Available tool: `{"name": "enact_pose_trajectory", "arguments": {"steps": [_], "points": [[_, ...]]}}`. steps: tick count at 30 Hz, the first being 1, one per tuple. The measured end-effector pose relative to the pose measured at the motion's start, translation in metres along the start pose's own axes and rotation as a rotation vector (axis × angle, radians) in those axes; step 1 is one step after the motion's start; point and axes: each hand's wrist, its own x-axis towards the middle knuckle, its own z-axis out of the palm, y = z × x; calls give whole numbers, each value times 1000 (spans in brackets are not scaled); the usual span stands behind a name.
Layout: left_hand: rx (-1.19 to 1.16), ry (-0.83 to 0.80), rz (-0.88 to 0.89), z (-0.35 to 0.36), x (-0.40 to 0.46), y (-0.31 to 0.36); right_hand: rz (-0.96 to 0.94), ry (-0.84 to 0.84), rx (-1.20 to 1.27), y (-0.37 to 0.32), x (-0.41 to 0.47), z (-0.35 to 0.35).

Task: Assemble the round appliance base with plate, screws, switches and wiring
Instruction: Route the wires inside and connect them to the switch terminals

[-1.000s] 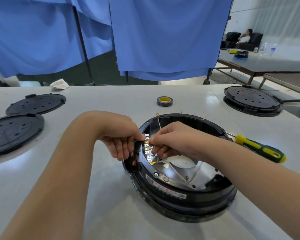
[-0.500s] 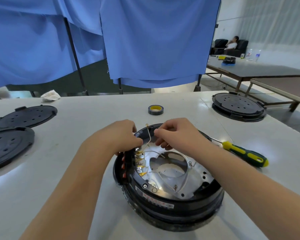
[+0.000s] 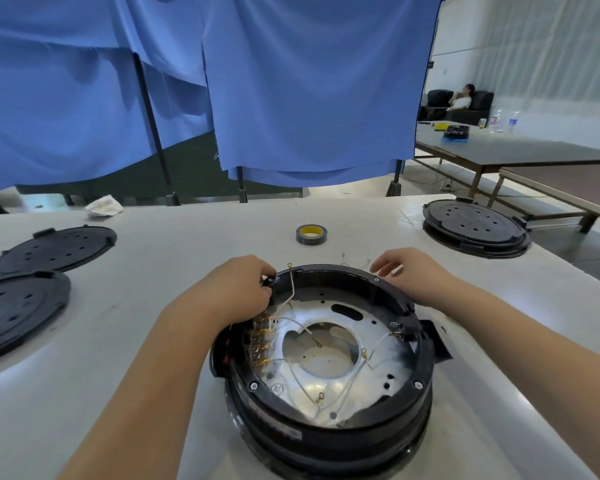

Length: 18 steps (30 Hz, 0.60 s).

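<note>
Nothing written could be made out from where I stood. The round black appliance base (image 3: 329,403) carried a pale strip label (image 3: 280,429) on its near outer wall, low and to the left, but the print on it was too small and blurred to read. The tape roll (image 3: 311,234) farther back on the table (image 3: 84,358) showed only a plain yellow core, with no lettering that I could tell. The bottles (image 3: 504,120) on the far table had labels, yet they were mere specks at that range. No brand, number or sign was legible on anything else.
</note>
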Motion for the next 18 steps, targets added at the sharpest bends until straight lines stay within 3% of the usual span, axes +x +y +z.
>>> {"name": "enact_pose_trajectory", "arguments": {"steps": [6, 18], "points": [[-33, -38, -10, -5, 0, -9, -52, -160, -125, 4, 18, 15], [-43, -73, -40, -10, -1, -12, -107, -1, -212, 14, 25, 20]]}}
